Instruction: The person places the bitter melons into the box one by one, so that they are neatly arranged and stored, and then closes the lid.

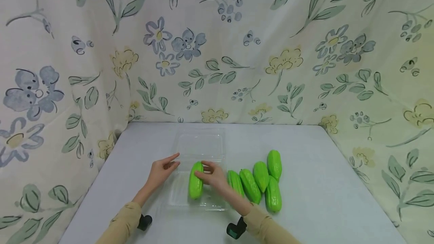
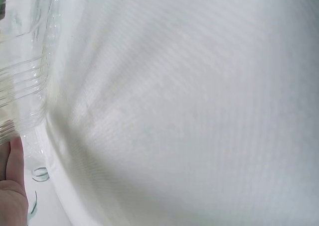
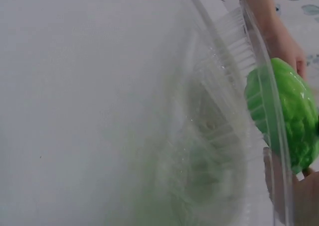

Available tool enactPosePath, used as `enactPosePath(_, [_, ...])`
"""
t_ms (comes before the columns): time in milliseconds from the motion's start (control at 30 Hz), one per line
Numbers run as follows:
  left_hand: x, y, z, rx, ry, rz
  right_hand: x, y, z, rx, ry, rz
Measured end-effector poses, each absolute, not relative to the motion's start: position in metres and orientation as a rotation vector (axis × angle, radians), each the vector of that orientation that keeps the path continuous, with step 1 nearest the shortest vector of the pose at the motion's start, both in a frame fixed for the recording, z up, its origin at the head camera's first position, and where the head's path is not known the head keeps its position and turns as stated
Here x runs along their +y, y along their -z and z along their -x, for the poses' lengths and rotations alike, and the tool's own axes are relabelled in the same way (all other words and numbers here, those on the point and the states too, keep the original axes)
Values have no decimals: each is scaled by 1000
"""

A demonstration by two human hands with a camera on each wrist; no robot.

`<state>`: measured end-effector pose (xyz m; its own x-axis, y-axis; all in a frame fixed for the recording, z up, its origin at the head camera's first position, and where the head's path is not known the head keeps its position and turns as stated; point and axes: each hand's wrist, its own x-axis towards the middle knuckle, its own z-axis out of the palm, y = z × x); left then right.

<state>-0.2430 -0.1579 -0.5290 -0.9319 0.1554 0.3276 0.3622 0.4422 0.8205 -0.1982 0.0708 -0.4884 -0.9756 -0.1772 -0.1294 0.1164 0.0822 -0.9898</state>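
A bright green, bumpy bitter melon (image 1: 195, 182) is held over the near half of a clear plastic clamshell box (image 1: 200, 144). My right hand (image 1: 215, 176) pinches it from the right, thumb on top and fingers at its far end. The right wrist view shows the same bitter melon (image 3: 286, 111) partly behind the box's clear wall. At the box's left edge, beside the hinge, my left hand (image 1: 159, 174) reaches in with thumb and fingers extended and apart. Its fingers (image 2: 16, 161) appear at the box's edge in the left wrist view; whether they press it, I cannot tell.
Several more bitter melons (image 1: 261, 176) lie grouped on the white table (image 1: 325, 183) just right of the box. The box's lid lies spread open toward the back. A floral curtain (image 1: 217, 48) hangs behind the table and along both sides.
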Motion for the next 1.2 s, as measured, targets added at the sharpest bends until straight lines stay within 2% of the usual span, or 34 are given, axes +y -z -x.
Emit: enactPosePath(1200, [-156,530,243,-2479,1426,465,13,510,198,2372,1817,22])
